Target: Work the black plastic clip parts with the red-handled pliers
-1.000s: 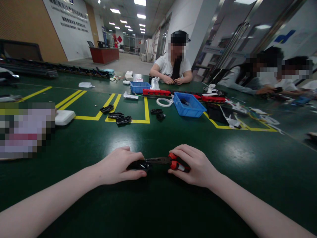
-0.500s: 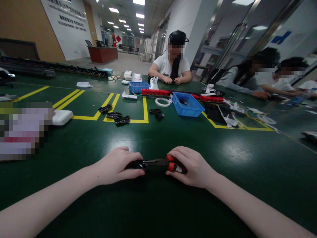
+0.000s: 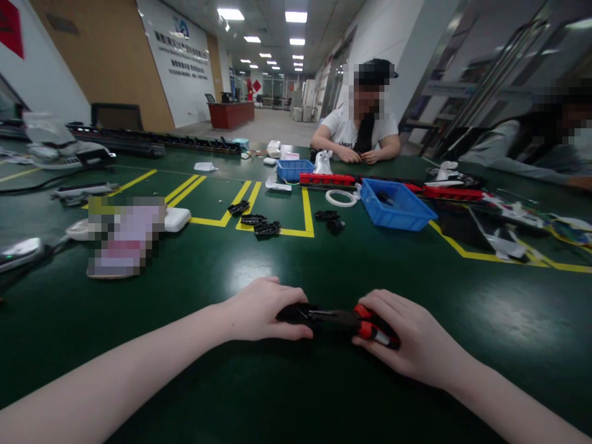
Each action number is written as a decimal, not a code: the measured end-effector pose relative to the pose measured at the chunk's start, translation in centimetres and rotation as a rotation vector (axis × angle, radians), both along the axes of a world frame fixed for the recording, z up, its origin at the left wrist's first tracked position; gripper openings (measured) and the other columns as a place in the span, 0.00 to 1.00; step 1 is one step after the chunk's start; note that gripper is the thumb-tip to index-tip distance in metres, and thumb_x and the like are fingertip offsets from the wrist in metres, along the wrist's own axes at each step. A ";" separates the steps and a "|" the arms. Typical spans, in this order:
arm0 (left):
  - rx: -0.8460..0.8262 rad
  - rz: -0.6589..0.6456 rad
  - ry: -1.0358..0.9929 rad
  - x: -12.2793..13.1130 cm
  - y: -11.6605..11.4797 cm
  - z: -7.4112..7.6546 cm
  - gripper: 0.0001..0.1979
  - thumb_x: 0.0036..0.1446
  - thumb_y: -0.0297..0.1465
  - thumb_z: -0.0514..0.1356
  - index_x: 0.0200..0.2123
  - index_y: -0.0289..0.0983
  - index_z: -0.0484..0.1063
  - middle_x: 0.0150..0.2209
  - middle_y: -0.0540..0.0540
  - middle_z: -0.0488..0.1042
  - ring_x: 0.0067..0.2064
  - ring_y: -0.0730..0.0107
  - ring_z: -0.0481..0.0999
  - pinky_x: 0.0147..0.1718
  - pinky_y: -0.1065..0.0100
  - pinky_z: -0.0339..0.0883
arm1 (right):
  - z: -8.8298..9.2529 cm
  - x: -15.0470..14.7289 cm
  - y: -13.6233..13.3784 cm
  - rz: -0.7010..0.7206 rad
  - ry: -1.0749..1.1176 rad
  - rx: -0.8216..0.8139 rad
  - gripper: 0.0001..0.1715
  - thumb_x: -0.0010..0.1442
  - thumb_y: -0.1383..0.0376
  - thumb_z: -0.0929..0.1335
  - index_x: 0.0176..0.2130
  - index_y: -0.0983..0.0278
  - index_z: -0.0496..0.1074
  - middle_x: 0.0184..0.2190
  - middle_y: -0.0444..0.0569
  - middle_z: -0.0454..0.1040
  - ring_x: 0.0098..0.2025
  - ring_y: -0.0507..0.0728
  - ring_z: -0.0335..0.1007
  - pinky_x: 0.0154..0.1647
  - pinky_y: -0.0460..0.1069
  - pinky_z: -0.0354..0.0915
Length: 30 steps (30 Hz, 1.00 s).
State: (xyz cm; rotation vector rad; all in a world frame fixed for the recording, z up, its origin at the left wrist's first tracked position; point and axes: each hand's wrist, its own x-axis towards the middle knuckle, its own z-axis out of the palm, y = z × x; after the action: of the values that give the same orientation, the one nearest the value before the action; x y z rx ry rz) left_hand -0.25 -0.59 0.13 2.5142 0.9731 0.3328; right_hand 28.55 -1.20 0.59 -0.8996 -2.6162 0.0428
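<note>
My left hand is closed around a small black plastic part, most of which my fingers hide. In my right hand are long-nose pliers with red and black handles, gripped with the fingers wrapped round them. The pliers' narrow jaws point left and reach the right end of the black part. Whether the tips pinch something there is too dark to tell. Both hands are low over the green table, near its front.
Several black plastic parts lie by yellow tape lines beyond my hands. A black round piece, a white ring and a blue bin are farther right. A white box lies left. Across the table sits a person.
My view has swung left, so the scene sits farther right. Both hands keep their hold, and the pliers stay at the black part.
</note>
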 end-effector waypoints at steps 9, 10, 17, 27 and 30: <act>0.101 -0.014 -0.003 0.1 0.0 -0.2 0.18 0.61 0.47 0.60 0.42 0.37 0.71 0.34 0.51 0.74 0.29 0.71 0.70 0.31 0.67 0.59 | -0.5 0.5 0.8 0.024 0.005 0.020 0.17 0.58 0.57 0.70 0.45 0.61 0.69 0.35 0.50 0.76 0.33 0.56 0.74 0.30 0.50 0.72; 0.113 -0.019 -0.003 0.0 0.0 -0.2 0.19 0.61 0.47 0.60 0.43 0.36 0.71 0.36 0.50 0.74 0.30 0.71 0.70 0.32 0.67 0.60 | -0.6 0.5 1.0 0.028 0.012 0.037 0.17 0.58 0.56 0.70 0.45 0.61 0.69 0.36 0.50 0.76 0.33 0.56 0.75 0.30 0.50 0.73; 0.174 -0.019 -0.020 -0.1 0.2 -0.4 0.22 0.61 0.47 0.59 0.52 0.39 0.71 0.48 0.44 0.69 0.41 0.64 0.72 0.39 0.64 0.65 | -0.9 1.1 1.8 0.040 0.009 0.148 0.22 0.55 0.54 0.72 0.47 0.60 0.70 0.40 0.52 0.78 0.38 0.61 0.76 0.35 0.55 0.73; 0.153 -0.034 0.028 -1.2 0.6 0.1 0.25 0.64 0.42 0.57 0.62 0.39 0.63 0.54 0.41 0.67 0.51 0.58 0.70 0.48 0.59 0.66 | -0.6 2.2 2.3 -0.010 -0.073 0.104 0.24 0.57 0.53 0.70 0.50 0.60 0.70 0.45 0.52 0.77 0.44 0.61 0.75 0.42 0.55 0.72; 0.121 -0.014 0.005 -1.8 0.9 0.2 0.27 0.64 0.37 0.57 0.64 0.40 0.59 0.56 0.41 0.67 0.53 0.58 0.69 0.51 0.58 0.66 | -0.6 2.1 2.4 -0.042 -0.084 0.051 0.25 0.56 0.52 0.71 0.50 0.60 0.71 0.45 0.52 0.77 0.46 0.61 0.74 0.43 0.56 0.72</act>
State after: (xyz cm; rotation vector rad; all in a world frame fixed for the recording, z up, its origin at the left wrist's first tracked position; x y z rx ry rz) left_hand -2.01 0.28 0.30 2.6308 0.9631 0.3923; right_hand 30.70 1.25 0.01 -0.9582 -2.6611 -0.0747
